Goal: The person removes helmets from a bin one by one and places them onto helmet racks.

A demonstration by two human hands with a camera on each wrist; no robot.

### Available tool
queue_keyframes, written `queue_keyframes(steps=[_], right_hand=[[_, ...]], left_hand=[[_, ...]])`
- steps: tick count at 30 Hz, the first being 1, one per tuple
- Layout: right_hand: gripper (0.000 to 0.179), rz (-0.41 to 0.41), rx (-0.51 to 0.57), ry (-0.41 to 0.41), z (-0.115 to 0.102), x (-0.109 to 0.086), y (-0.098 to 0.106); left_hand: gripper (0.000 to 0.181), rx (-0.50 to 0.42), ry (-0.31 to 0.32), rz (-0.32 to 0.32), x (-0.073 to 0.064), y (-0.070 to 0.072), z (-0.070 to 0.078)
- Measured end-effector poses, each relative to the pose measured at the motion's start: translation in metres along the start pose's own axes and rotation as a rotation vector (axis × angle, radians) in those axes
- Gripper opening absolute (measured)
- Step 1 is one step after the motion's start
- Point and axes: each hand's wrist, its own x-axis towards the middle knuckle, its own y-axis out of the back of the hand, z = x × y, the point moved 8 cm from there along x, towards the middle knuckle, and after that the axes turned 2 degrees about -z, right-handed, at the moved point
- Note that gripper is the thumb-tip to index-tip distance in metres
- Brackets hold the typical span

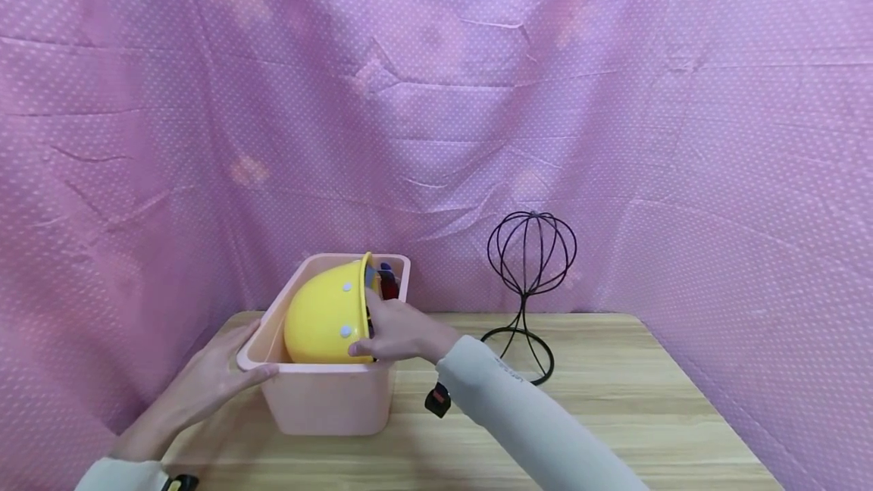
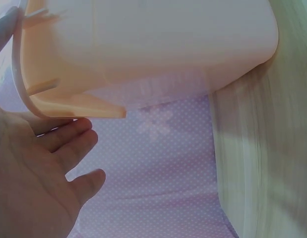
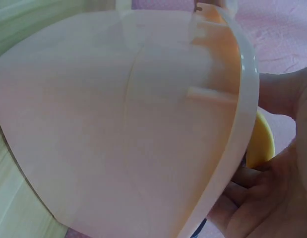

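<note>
A yellow hard hat [image 1: 320, 317] lies on its side in a pale pink plastic bin [image 1: 327, 404], its brim facing right. My right hand [image 1: 392, 328] holds the hat by the brim, thumb on the outer shell and fingers reaching inside. In the right wrist view, the bin wall [image 3: 118, 124] hides most of the hat, and only a yellow sliver [image 3: 261, 141] shows beside the hand. My left hand [image 1: 211, 381] rests against the bin's near left corner, with its thumb at the front rim. The left wrist view shows its fingers [image 2: 76, 148] fairly straight and spread below the rim.
A black wire hat stand [image 1: 524, 309] with a round cage top stands on the wood-grain table [image 1: 614, 392], right of the bin. Dark, red and blue items [image 1: 389, 281] show partly in the bin's far right corner. Pink dotted cloth [image 1: 436, 135] hangs around the table.
</note>
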Motion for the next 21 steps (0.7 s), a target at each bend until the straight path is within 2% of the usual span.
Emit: queue_keyframes(steps=[4, 11, 16, 21], right_hand=[[0.080, -0.013, -0.036, 0.018, -0.0035, 0.0007, -0.0049], [0.054, -0.043, -0.162, 0.015, -0.0081, 0.0019, -0.0063], [0.040, -0.072, -0.108, 0.020, -0.0102, 0.0052, -0.0088], [0.036, -0.051, 0.013, -0.093, -0.0029, 0.0062, -0.0097]], left_hand=[[0.085, -0.016, 0.008, -0.022, -0.0006, -0.0014, -0.0004], [0.087, 0.018, 0.042, -0.032, -0.0025, -0.0013, 0.0008], [0.087, 0.034, 0.055, -0.032, -0.0026, -0.0004, 0.0011], [0.087, 0.027, 0.061, -0.043, -0.0022, -0.0005, -0.0004]])
